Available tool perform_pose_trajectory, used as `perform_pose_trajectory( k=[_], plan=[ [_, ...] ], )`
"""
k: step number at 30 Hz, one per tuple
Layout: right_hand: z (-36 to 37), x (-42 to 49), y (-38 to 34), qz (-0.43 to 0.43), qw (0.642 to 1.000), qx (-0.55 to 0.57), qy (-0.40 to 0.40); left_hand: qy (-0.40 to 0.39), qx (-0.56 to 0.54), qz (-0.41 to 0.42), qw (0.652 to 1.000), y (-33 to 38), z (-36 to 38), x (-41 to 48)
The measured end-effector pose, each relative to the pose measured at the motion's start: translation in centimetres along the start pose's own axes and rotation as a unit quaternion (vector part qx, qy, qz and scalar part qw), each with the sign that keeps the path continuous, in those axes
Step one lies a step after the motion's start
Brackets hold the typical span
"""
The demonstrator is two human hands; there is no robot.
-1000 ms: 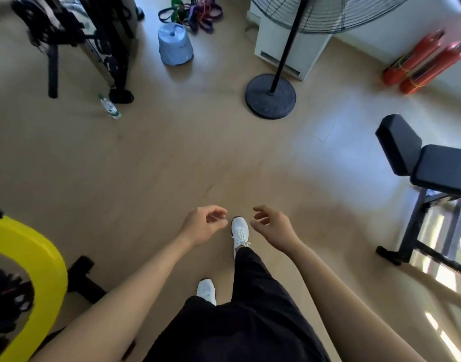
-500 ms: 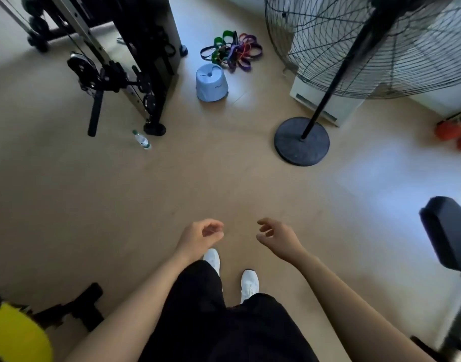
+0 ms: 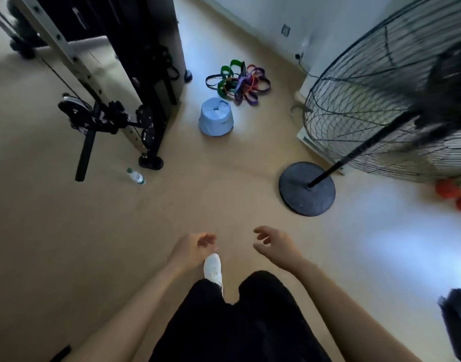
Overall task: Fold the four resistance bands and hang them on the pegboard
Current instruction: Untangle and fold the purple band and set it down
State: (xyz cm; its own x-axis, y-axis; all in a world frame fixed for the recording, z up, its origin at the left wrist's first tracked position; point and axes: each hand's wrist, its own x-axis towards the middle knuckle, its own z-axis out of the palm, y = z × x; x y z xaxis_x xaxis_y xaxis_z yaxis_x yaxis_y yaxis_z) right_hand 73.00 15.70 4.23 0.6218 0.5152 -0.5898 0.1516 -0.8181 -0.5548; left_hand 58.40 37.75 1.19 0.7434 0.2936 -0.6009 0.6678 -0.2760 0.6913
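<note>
A tangled heap of resistance bands in green, purple, red and dark blue lies on the floor far ahead, near the wall. My left hand and my right hand hang in front of me low in the view, well short of the bands. Both hands hold nothing, with fingers loosely curled and apart. No pegboard is in view.
A light blue stool stands just in front of the bands. A black cable machine fills the left, with a water bottle on the floor by its foot. A standing fan's base and cage are on the right.
I have walked forward: the bands, the stool and the fan have come closer and lower in view. My hands stay empty in front of me.
</note>
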Motion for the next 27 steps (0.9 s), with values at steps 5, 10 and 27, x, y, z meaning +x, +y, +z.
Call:
perform_pose_trajectory(
  k=[5,10,27],
  plan=[
    [-4.7,7.7,-4.4,0.008,0.999,0.033,0.03,0.006,0.029,0.011,1.0,5.5,-7.4,8.5],
    [-9.5,17.7,-7.5,0.003,0.998,0.052,0.024,0.002,0.031,0.021,0.999,10.6,-13.6,18.1],
    [-26.3,49.7,-20.9,0.041,0.988,0.141,0.036,0.01,-0.016,0.037,0.999,24.3,-31.1,45.8]
  ],
)
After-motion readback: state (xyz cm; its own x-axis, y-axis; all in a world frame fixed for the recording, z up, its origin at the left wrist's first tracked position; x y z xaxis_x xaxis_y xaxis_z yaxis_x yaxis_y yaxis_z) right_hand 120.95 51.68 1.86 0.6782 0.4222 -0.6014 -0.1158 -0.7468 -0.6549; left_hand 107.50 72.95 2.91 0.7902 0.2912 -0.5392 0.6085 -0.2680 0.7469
